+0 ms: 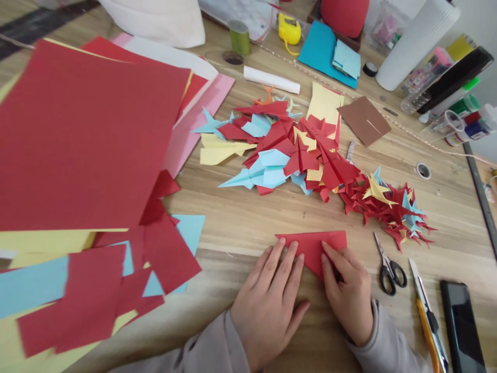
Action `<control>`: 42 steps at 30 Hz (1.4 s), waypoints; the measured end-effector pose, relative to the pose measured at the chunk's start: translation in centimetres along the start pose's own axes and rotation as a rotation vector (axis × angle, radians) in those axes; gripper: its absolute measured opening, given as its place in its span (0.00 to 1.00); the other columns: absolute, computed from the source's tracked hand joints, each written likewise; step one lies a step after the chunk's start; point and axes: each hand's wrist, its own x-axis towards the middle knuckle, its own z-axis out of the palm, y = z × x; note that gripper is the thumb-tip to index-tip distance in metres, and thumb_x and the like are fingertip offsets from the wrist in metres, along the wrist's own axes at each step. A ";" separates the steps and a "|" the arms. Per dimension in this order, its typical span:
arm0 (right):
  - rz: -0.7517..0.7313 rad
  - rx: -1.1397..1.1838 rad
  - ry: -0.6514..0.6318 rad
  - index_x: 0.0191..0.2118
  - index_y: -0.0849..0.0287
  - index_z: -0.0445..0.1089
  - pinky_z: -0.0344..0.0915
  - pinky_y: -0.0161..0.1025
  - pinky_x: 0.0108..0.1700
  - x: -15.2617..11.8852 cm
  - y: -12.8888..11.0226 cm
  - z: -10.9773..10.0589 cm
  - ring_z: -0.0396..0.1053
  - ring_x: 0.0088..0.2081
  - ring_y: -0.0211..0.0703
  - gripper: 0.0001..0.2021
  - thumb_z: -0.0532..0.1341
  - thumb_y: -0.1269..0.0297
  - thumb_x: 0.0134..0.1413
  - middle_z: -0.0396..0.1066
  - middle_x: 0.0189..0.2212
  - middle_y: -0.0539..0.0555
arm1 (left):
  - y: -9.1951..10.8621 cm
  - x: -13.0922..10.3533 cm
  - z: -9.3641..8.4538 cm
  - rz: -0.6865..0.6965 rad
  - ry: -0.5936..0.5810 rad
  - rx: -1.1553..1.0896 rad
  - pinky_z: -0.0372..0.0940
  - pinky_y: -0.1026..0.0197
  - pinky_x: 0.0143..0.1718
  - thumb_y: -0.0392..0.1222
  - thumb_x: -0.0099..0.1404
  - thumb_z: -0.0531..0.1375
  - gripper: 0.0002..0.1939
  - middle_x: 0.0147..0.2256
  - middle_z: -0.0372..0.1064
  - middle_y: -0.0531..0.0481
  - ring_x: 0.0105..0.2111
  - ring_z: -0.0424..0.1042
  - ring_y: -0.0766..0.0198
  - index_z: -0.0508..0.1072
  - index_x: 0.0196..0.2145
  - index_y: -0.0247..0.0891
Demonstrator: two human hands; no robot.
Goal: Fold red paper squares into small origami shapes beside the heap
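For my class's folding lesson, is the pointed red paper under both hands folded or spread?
Folded, apparently: the red paper tapers to a point at left, with a slanting lower edge.

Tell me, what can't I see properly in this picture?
All in the head view:
Red paper: partly hidden under the left hand and right hand.
Planes: they overlap, hiding how many there are.
White thing: cut off by the top edge.
Knife and phone: ends cut off by the bottom edge.
Strip: its marks are too small to read.
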 end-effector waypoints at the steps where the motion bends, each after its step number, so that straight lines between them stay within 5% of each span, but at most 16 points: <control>1: -0.002 0.004 -0.001 0.47 0.61 0.71 0.68 0.35 0.30 0.0 0.0 0.0 0.69 0.27 0.38 0.14 0.53 0.69 0.59 0.71 0.27 0.55 | 0.0 0.0 0.0 0.002 -0.001 -0.001 0.50 0.46 0.58 0.52 0.62 0.50 0.28 0.58 0.58 0.35 0.60 0.50 0.43 0.66 0.53 0.28; 42: 0.017 -0.003 0.014 0.47 0.60 0.72 0.69 0.35 0.30 0.1 0.0 0.0 0.69 0.26 0.38 0.15 0.52 0.68 0.59 0.71 0.28 0.55 | -0.7 0.8 -0.9 -0.008 0.000 -0.047 0.50 0.40 0.54 0.57 0.58 0.55 0.28 0.56 0.62 0.41 0.57 0.53 0.38 0.71 0.50 0.37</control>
